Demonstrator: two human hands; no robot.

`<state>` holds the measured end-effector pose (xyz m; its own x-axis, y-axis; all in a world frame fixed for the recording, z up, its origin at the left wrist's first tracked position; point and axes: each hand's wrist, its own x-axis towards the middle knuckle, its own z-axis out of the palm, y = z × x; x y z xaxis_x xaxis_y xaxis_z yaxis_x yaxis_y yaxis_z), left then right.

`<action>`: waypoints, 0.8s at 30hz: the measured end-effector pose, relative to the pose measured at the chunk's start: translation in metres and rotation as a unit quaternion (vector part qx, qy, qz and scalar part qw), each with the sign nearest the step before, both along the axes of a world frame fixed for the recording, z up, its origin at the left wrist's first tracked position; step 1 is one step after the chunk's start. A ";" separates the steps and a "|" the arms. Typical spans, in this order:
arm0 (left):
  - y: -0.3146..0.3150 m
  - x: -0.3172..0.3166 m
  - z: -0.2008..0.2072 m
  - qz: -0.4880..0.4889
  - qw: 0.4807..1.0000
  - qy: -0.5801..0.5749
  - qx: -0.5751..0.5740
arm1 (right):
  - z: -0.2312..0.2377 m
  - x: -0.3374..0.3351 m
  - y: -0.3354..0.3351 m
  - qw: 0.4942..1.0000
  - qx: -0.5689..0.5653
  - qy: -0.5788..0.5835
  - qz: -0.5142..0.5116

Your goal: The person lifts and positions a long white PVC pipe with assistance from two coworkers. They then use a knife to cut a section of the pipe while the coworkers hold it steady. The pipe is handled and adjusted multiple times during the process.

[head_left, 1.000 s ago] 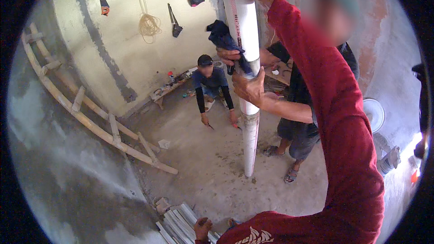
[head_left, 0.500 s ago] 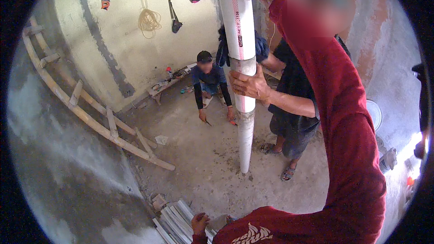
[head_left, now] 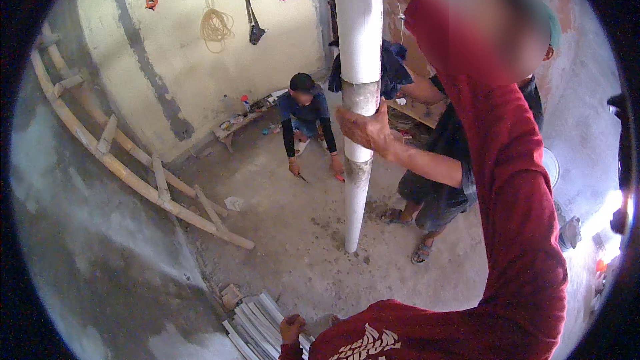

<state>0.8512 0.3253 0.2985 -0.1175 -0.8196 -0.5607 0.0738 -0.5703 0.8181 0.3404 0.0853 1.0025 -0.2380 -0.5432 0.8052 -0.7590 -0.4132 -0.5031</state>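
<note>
Smooth plastic pipe (head_left: 361, 33); matt bundle (head_left: 395, 75), probably cloth; wooden ladder (head_left: 161, 180)

Open gap between ladder (head_left: 107, 135) and pipe (head_left: 361, 97), far end blocked by crouching worker (head_left: 306, 111). Co-worker's forearm (head_left: 427, 163) obstructs pipe's right.

Back wall (head_left: 190, 80): cream, long grey strip (head_left: 150, 63).
Right wall (head_left: 590, 87): grey, reddish patches (head_left: 567, 0) near top.
Left wall (head_left: 87, 227): blotchy grey.
Floor (head_left: 283, 247): bare concrete, dark spots (head_left: 327, 223).
Bench (head_left: 230, 137): low, against back wall.
Light: bright glare (head_left: 603, 217), right edge.
</note>
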 end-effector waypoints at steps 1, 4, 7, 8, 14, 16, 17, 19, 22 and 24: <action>-0.005 -0.001 0.002 -0.004 1.000 0.000 -0.003 | 0.001 0.002 -0.003 0.999 -0.013 0.022 -0.033; -0.026 0.000 0.011 -0.007 1.000 -0.015 -0.006 | 0.000 0.006 -0.020 0.992 -0.122 -0.014 0.001; -0.041 0.002 0.022 0.004 1.000 -0.014 -0.003 | 0.004 -0.004 -0.024 0.994 -0.088 -0.049 0.033; -0.042 0.003 0.024 0.005 1.000 -0.006 0.001 | 0.006 -0.008 -0.023 0.994 -0.070 -0.072 0.032; -0.048 0.026 0.022 -0.015 0.998 -0.038 0.048 | 0.010 0.001 -0.034 0.994 -0.092 -0.065 -0.019; -0.049 0.033 0.018 -0.034 0.999 -0.028 0.026 | 0.007 0.009 -0.036 0.987 -0.120 -0.049 -0.093; -0.051 0.037 0.016 -0.049 0.998 -0.037 0.035 | 0.008 0.013 -0.036 0.987 -0.112 -0.082 -0.083; -0.055 0.042 0.014 -0.037 0.999 -0.019 0.028 | 0.010 0.017 -0.033 0.982 -0.099 -0.148 -0.062; -0.058 0.046 0.016 -0.024 1.000 -0.006 0.014 | 0.013 0.019 -0.026 0.996 -0.022 -0.080 0.038; -0.058 0.048 0.019 -0.012 1.000 0.014 0.015 | 0.013 0.021 -0.026 0.985 -0.082 -0.106 -0.110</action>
<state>0.8994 0.2671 0.3175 -0.1540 -0.7992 -0.5809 0.0826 -0.5963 0.7985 0.3617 0.0598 1.0157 -0.5080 -0.3269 0.7969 -0.7243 -0.3387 -0.6006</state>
